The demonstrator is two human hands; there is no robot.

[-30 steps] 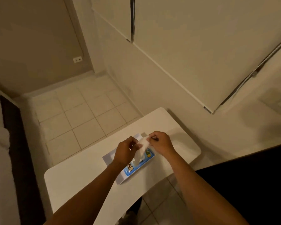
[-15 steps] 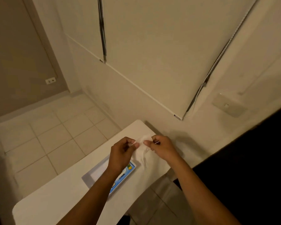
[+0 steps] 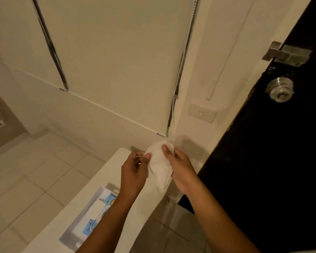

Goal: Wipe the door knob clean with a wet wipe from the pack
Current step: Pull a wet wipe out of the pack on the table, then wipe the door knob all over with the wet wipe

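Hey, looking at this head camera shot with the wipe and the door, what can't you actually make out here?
Head view, all of it:
- Wipe pack: the left forearm covers its right part; the label print is too blurred to read.
- Wet wipe: the fingers of the left hand and the right hand hide its edges.
- Door knob: too small to show any dirt.
- Table: cut off by the bottom edge.

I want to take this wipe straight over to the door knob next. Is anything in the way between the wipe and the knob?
Nothing visible is. The wet wipe is held between the left hand and right hand above the table. The door knob sits up and to the right on the dark door, with only open air between.
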